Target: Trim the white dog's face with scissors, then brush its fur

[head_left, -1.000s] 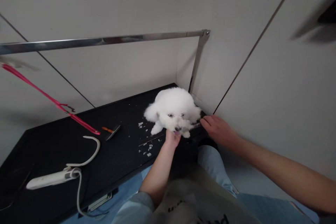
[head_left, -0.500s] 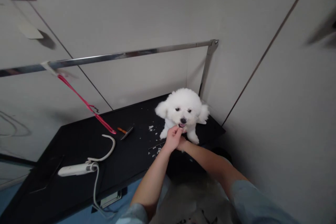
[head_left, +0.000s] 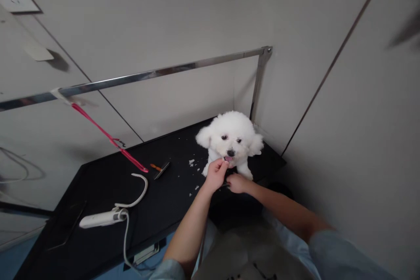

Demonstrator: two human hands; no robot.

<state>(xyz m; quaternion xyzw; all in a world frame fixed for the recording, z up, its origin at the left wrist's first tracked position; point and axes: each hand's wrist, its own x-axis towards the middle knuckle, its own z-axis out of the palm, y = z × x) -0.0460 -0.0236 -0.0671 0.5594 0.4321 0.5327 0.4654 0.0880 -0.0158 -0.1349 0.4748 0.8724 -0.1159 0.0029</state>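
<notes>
A fluffy white dog [head_left: 233, 133] sits at the right end of the black table [head_left: 131, 157], facing me with its mouth open and its tongue showing. My left hand [head_left: 216, 173] is closed in a pinch at the dog's chin, just under the mouth. Low in front of the dog's chest, my right hand [head_left: 239, 183] is closed around a thin metal tool [head_left: 225, 184]. Only a short piece of that tool shows; its kind cannot be made out. Small tufts of cut white fur [head_left: 191, 163] lie left of the dog.
A slicker brush [head_left: 161, 169] with an orange handle lies left of the fur. Nearby are a white curved band [head_left: 144, 188] and a white corded device [head_left: 102, 218]. A pink strap [head_left: 108, 135] hangs from the metal rail [head_left: 170, 70]. Walls stand behind and right of the table.
My right hand has shifted right, away from my left hand, and the thin tool that stuck out left of my left wrist has moved with it. My left hand stays at the chin.
</notes>
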